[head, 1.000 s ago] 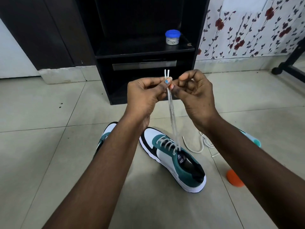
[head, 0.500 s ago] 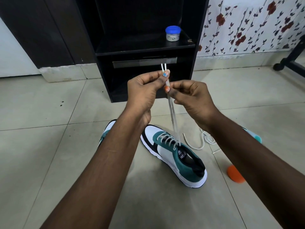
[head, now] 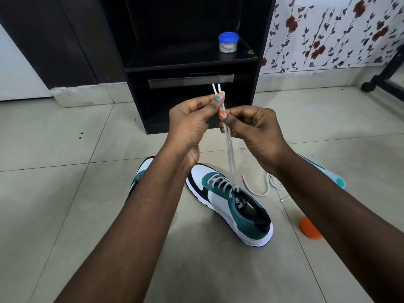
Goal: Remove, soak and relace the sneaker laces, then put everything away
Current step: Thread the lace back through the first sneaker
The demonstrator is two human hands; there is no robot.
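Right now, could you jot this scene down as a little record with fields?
left hand: pinches both lace ends near the tips
right hand: pinches the same lace strands lower down
lace: runs up from the laced sneaker's top eyelets
laced sneaker: on the tiled floor
second sneaker: behind the left forearm
loose lace: on the floor
blue-lidded jar: on the black shelf

Black cabinet (head: 192, 62) standing on the tiled floor (head: 54, 171) against the back wall. On its shelf (head: 175, 60), toward the right, a small clear jar (head: 228, 43) with a blue lid. Below the shelf, a drawer front with a metal handle (head: 190, 80) and an open recess. Dark panel (head: 54, 40) to the cabinet's left; floral wallpaper (head: 328, 29) to its right. A black stand foot (head: 384, 77) rests on the floor at far right.
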